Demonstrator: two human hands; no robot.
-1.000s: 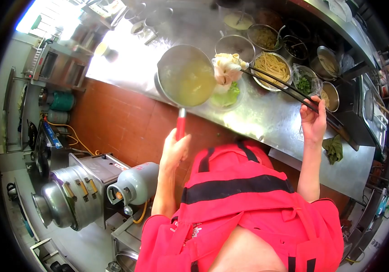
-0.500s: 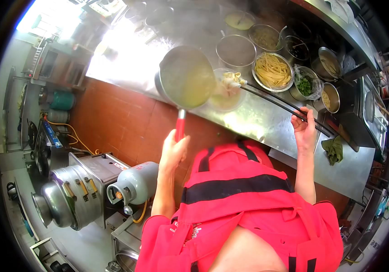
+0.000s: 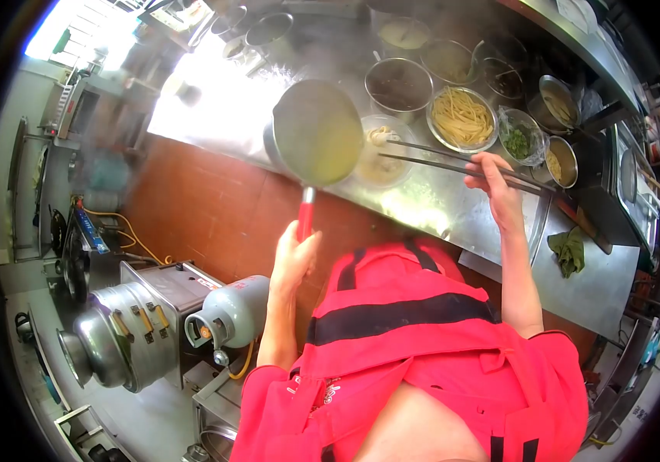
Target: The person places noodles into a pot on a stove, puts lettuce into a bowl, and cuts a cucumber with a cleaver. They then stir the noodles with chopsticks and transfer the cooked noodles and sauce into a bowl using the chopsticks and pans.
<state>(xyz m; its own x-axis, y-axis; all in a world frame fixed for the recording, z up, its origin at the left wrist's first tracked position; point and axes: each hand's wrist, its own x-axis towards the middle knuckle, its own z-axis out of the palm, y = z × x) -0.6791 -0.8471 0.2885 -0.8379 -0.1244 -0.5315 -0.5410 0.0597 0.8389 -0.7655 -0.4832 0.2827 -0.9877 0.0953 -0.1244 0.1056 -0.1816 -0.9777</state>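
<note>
My left hand (image 3: 295, 254) is closed round the red handle of a saucepan (image 3: 318, 135) with steaming yellowish liquid in it. The pan is held over the counter's near edge. My right hand (image 3: 493, 185) grips long dark chopsticks (image 3: 453, 160), their tips spread apart over a clear bowl (image 3: 385, 171) just right of the pan. Pale food (image 3: 380, 136) lies at the bowl's far side, close to the upper chopstick tip. Steam blurs what else the bowl holds.
A bowl of noodles (image 3: 463, 118), a metal pot (image 3: 399, 83), a bowl of chopped greens (image 3: 517, 143) and several other containers stand along the counter (image 3: 422, 202). A green cloth (image 3: 568, 252) lies at right. A gas cylinder (image 3: 230, 309) stands at lower left.
The pale food has left the chopsticks and now sits in the clear bowl. My right hand has shifted left and slightly up, and the chopstick tips have spread. The saucepan has hardly moved.
</note>
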